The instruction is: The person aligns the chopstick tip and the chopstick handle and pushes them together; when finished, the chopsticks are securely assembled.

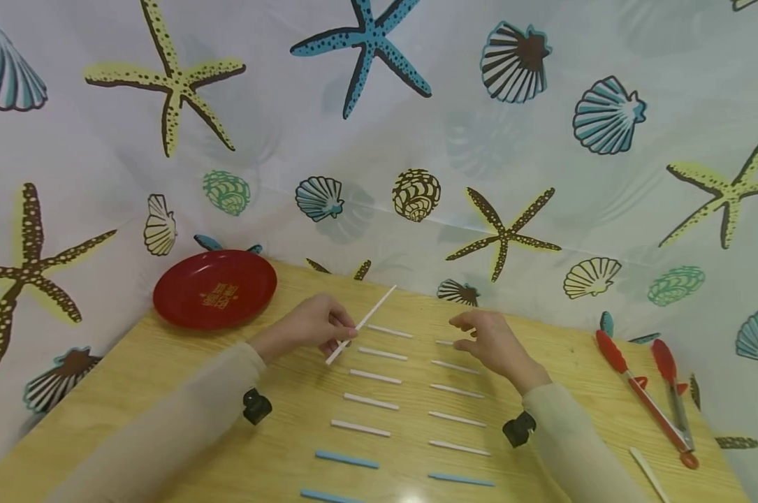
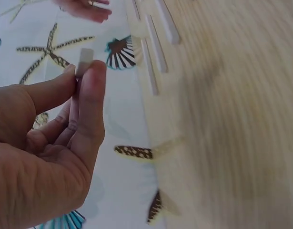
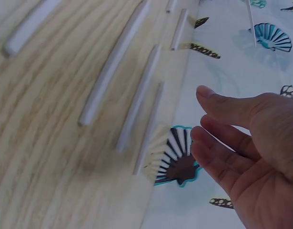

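My left hand pinches a slim white stick between thumb and fingertips, above the back of the table. The stick slants up to the right, and in the left wrist view its blunt end pokes out past the fingertips. My right hand is raised over the back end of the right column, thumb and fingers apart with nothing between them. Under its fingertips shows part of a white stick. Two columns of sticks lie on the table: white sticks farther back, blue sticks nearer me.
A red oval plate with gold characters stands at the back left. Red-tipped tongs lie at the right, with a pale thin utensil in front of them. A shell-and-starfish patterned cloth hangs behind the wooden table.
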`<state>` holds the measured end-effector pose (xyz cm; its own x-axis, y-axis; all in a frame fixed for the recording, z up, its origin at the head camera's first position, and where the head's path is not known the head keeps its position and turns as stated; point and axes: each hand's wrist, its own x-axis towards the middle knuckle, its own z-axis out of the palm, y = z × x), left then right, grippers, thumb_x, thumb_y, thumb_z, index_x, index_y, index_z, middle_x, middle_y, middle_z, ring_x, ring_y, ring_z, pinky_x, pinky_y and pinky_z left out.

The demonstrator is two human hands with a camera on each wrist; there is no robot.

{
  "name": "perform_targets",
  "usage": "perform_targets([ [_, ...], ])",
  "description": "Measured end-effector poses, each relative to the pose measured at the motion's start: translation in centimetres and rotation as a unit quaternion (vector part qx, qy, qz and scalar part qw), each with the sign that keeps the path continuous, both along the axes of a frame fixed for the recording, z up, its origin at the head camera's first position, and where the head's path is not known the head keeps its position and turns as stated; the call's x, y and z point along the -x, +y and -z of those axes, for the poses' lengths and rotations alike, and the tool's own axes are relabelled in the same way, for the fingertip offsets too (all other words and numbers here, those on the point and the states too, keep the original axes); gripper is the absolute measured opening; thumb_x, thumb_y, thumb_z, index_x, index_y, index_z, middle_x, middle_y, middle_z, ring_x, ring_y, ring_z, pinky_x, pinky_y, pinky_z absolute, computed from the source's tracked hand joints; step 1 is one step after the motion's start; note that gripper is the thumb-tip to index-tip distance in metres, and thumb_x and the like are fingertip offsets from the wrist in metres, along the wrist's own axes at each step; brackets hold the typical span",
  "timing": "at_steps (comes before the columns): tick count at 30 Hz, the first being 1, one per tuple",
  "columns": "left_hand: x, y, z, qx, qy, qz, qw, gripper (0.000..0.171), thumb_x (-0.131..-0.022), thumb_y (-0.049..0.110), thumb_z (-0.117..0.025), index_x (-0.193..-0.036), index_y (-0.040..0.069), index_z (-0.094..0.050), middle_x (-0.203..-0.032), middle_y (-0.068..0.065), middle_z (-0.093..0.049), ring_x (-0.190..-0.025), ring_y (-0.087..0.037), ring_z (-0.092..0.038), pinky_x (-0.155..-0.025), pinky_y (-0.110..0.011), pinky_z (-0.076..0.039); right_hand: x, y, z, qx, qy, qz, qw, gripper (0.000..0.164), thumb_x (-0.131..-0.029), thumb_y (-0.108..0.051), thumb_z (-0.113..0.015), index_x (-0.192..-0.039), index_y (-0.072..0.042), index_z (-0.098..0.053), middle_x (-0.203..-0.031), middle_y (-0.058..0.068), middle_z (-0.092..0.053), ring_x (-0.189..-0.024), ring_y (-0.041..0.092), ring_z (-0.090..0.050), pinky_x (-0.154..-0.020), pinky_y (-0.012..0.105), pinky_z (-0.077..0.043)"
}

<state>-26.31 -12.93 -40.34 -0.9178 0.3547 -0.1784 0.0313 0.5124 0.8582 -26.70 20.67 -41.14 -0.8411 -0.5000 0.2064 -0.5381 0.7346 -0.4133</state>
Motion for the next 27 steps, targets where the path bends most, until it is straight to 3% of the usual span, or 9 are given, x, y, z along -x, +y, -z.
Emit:
perform_targets([
  [8, 0.9, -3.1, 1.7, -0.059, -0.076, -0.028, 0.9949, 0.025, -0.095, 0.009, -0.068, -0.11, -0.011, -0.065, -0.084, -0.013, -0.065, -0.064, -0.018, -0.061, -0.059, -0.033, -0.059, 1.5, 0.8, 1.5, -0.029, -0.039, 0.025, 0.999, 0.03, -0.085, -0.004, -0.078, -0.113, 0.002, -0.07, -0.108, 0.013, -0.069, -0.097, 0.031, -0.065, -0.084, 0.044, -0.053],
  [14, 1.3, -5.2, 2.7, -0.075, -0.103, -0.044, 0.9908, 0.027, -0.096, 0.008, -0.066, -0.113, -0.013, -0.062, -0.085, -0.014, -0.062, -0.067, -0.018, -0.06, -0.062, -0.033, -0.059, 1.9, 1.0, 2.2, -0.039, -0.047, 0.033, 0.998, 0.024, -0.085, -0.004, -0.078, -0.108, 0.001, -0.072, -0.101, 0.011, -0.07, -0.092, 0.028, -0.064, -0.082, 0.043, -0.053],
  [20, 1.5, -6.0, 3.8, -0.054, -0.111, -0.062, 0.9904, 0.024, -0.096, 0.008, -0.066, -0.11, -0.012, -0.064, -0.084, -0.014, -0.063, -0.066, -0.018, -0.062, -0.062, -0.033, -0.059, 2.2, 1.1, 2.8, -0.041, -0.063, 0.032, 0.997, 0.021, -0.086, -0.004, -0.077, -0.106, -0.001, -0.073, -0.094, 0.008, -0.069, -0.086, 0.024, -0.064, -0.077, 0.039, -0.054],
  [27, 1.6, -6.4, 4.0, 0.0, -0.094, -0.086, 0.9918, 0.021, -0.096, 0.009, -0.067, -0.104, -0.009, -0.067, -0.081, -0.014, -0.067, -0.062, -0.017, -0.064, -0.06, -0.032, -0.059, 2.3, 1.1, 3.1, -0.044, -0.06, 0.031, 0.997, 0.014, -0.087, -0.007, -0.076, -0.101, -0.004, -0.074, -0.089, 0.004, -0.067, -0.079, 0.016, -0.061, -0.073, 0.037, -0.053],
])
